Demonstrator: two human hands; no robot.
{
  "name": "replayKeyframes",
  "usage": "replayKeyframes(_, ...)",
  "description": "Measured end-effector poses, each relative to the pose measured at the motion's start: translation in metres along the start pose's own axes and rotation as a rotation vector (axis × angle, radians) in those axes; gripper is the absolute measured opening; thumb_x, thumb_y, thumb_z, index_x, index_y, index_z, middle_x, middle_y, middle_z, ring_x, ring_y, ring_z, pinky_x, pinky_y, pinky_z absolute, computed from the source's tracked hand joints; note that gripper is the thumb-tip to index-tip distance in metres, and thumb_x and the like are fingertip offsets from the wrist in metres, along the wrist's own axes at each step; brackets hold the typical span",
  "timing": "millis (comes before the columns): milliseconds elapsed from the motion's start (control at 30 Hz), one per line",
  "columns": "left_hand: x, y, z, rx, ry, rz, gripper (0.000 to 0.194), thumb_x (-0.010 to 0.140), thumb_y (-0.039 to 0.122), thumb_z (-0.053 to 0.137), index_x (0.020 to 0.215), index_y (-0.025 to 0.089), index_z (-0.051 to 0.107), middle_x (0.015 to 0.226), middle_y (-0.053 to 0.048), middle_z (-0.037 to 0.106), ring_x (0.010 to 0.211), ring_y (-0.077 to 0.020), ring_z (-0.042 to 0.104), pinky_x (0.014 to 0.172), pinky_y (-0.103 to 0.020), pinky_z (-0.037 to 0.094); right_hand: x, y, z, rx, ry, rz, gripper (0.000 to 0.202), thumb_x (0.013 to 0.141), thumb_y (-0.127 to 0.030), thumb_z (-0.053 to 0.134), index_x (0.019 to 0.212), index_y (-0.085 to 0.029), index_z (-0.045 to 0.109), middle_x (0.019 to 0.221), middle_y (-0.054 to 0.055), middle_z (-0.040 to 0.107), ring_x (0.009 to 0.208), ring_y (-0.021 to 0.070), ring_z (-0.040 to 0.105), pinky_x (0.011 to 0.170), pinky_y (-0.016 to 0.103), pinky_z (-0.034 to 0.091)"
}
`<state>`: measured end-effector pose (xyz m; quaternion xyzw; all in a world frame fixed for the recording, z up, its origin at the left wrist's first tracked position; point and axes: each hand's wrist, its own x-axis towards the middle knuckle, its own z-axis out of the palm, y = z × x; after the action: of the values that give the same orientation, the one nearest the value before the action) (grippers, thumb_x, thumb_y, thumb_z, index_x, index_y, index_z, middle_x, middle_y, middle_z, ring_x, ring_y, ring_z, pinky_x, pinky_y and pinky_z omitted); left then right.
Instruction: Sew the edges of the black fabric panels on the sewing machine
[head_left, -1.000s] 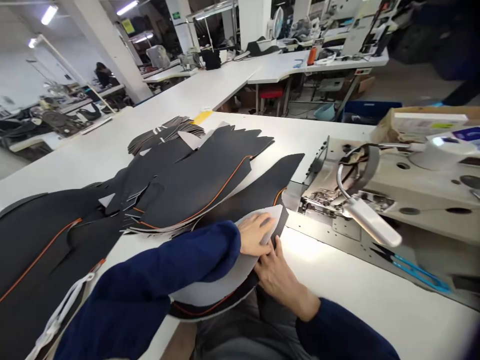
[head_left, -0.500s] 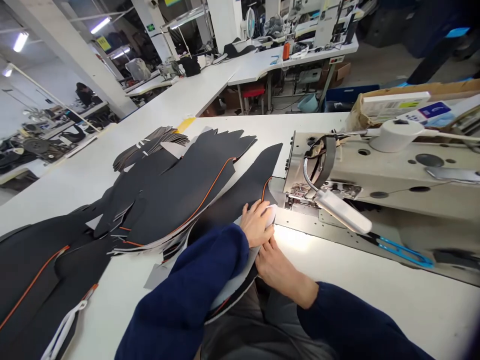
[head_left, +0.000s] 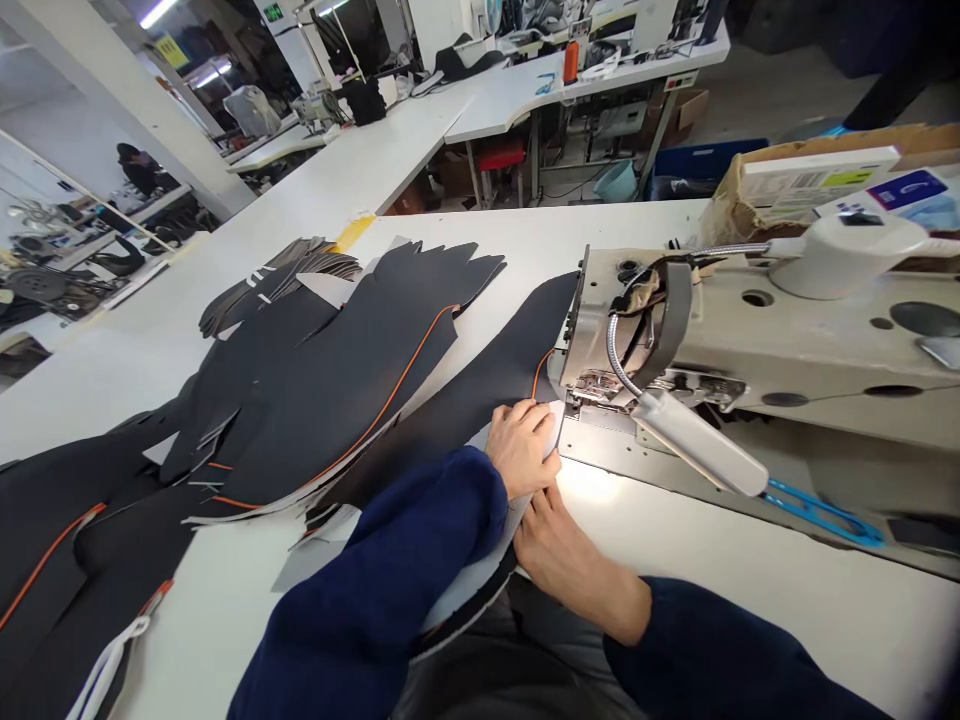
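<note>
A dark grey fabric panel with orange piping and a pale grey underside lies in front of the sewing machine, its far tip by the machine's head. My left hand presses on the panel's folded, light edge with fingers curled and close together. Just below it, my right hand pinches the same edge from the near side. Both hands are left of the lit needle area, and the panel's near part hangs over the table edge toward my lap. The fingertips of my right hand are partly hidden.
A stack of dark panels with orange piping covers the table to the left, with a tied bundle behind it. A white lamp and blue thread snips are at the machine. A cardboard box stands behind.
The panel and both hands have moved slightly right, closer to the machine's head. Both hands keep their hold on the edge. The camera view has shifted a little.
</note>
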<state>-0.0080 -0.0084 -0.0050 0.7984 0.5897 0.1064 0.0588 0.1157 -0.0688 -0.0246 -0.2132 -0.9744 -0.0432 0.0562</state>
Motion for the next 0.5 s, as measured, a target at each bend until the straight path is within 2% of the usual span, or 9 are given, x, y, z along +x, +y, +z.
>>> replayKeyframes(100, 0.005, 0.004, 0.004, -0.026, 0.012, 0.012, 0.045, 0.081, 0.035, 0.052, 0.124, 0.02, 0.057, 0.136, -0.006, 0.054, 0.127, -0.0269, 0.04, 0.1, -0.045, 0.036, -0.004, 0.005, 0.001, -0.01, -0.018, -0.006, 0.023, 0.081, -0.017, 0.053, 0.095, -0.01, 0.069, 0.097, 0.02, 0.066, 0.096, 0.0354, 0.056, 0.093, 0.062, 0.036)
replayKeyframes(233, 0.012, 0.01, 0.006, -0.028, 0.014, 0.021, 0.047, 0.081, 0.035, 0.052, 0.125, 0.02, 0.057, 0.137, -0.006, 0.053, 0.127, -0.0275, 0.04, 0.1, -0.045, 0.036, -0.01, 0.012, 0.006, -0.014, -0.011, 0.006, 0.024, 0.081, -0.016, 0.052, 0.097, -0.009, 0.069, 0.1, 0.021, 0.065, 0.098, 0.0355, 0.055, 0.096, 0.064, 0.031)
replayKeyframes(367, 0.015, 0.014, 0.006, -0.01, 0.001, 0.021, 0.049, 0.081, 0.036, 0.051, 0.127, 0.02, 0.055, 0.137, -0.006, 0.053, 0.128, -0.0272, 0.039, 0.1, -0.045, 0.037, -0.017, 0.015, 0.012, -0.001, -0.054, 0.011, 0.021, 0.08, -0.015, 0.051, 0.09, -0.011, 0.069, 0.094, 0.019, 0.066, 0.094, 0.0348, 0.055, 0.097, 0.065, 0.029)
replayKeyframes(500, 0.017, 0.016, 0.006, 0.01, -0.031, 0.016, 0.05, 0.082, 0.037, 0.049, 0.128, 0.018, 0.054, 0.138, -0.006, 0.051, 0.129, -0.0274, 0.037, 0.101, -0.046, 0.037, -0.019, 0.017, 0.016, 0.014, -0.058, 0.02, 0.024, 0.081, -0.014, 0.049, 0.095, -0.011, 0.069, 0.099, 0.019, 0.065, 0.099, 0.0345, 0.054, 0.099, 0.064, 0.028)
